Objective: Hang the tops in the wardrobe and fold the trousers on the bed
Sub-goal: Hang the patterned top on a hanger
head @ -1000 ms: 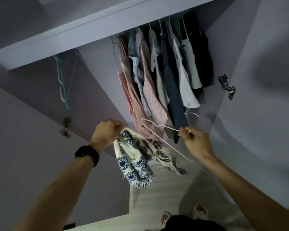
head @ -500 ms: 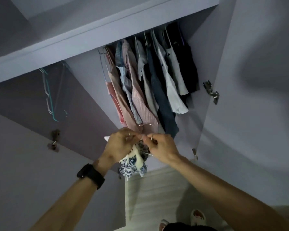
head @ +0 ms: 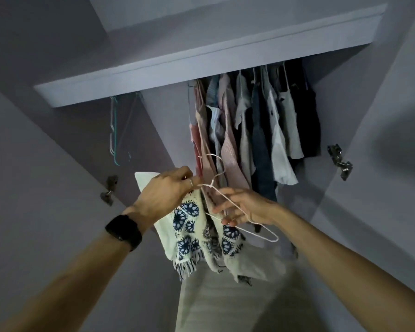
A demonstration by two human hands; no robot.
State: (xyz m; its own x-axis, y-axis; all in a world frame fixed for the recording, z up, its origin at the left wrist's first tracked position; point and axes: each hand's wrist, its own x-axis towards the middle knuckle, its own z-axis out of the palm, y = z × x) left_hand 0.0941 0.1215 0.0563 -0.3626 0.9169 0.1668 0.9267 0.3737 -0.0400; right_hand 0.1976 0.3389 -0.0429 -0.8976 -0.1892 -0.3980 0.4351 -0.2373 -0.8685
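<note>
While gripped, hanger [head: 228, 202] hook up.

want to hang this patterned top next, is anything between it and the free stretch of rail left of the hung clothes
Nothing visible blocks it. The patterned top and white hanger are in both hands, below the hanging clothes. The doors are open; the gap left of them holds only empty hangers, farther left.

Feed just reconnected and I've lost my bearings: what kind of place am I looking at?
Most likely a bedroom or dressing area, right at an open built-in wardrobe. A row of hanging clothes fills it, spare empty hangers hang to the left, and both hands are working a patterned top onto a white hanger.
</note>
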